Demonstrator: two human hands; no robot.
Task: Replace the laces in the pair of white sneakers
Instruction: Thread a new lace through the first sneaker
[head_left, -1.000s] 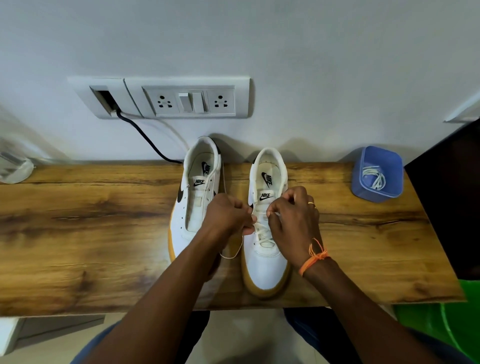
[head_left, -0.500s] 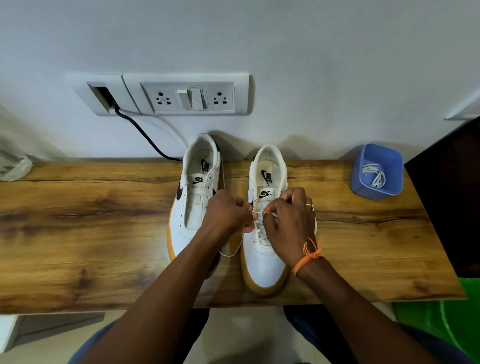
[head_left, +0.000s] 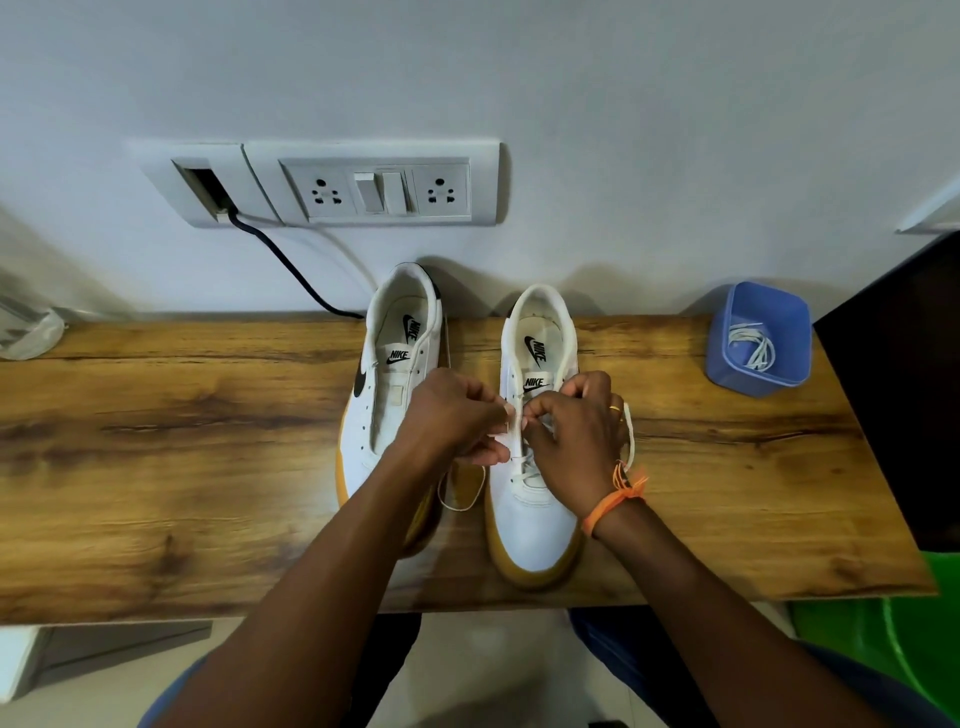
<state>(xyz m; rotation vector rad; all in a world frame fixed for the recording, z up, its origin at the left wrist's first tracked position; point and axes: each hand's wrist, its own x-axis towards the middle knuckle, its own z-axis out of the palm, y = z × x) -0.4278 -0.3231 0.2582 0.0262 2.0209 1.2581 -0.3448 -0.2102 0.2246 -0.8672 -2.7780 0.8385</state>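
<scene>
Right sneaker upright on the bench, toe toward the person, partly laced: white lace crossed through the lower eyelets, upper eyelets not yet filled. Lace pinched at mid-tongue height between both hands, directly under the fingertips. Left hand curled, gripping one strand at the sneaker's inner edge, with a slack loop hanging down between the two shoes. Right hand also clenched on the lace, fingers bent over the eyelet row; another strand trailing past the wrist on the outer side.

Likely risks: lace tip fraying or missing the small eyelet, since the fingers hide the hole; uneven strand lengths if one side gets pulled harder; slack loop snagging on the neighbouring shoe; a skipped eyelet going unnoticed.

Left sneaker just beside, touching the left forearm, no lace visible in its eyelets. Blue tub well apart on the right, holding a bundle of laces. Wall socket panel and black cable behind.
</scene>
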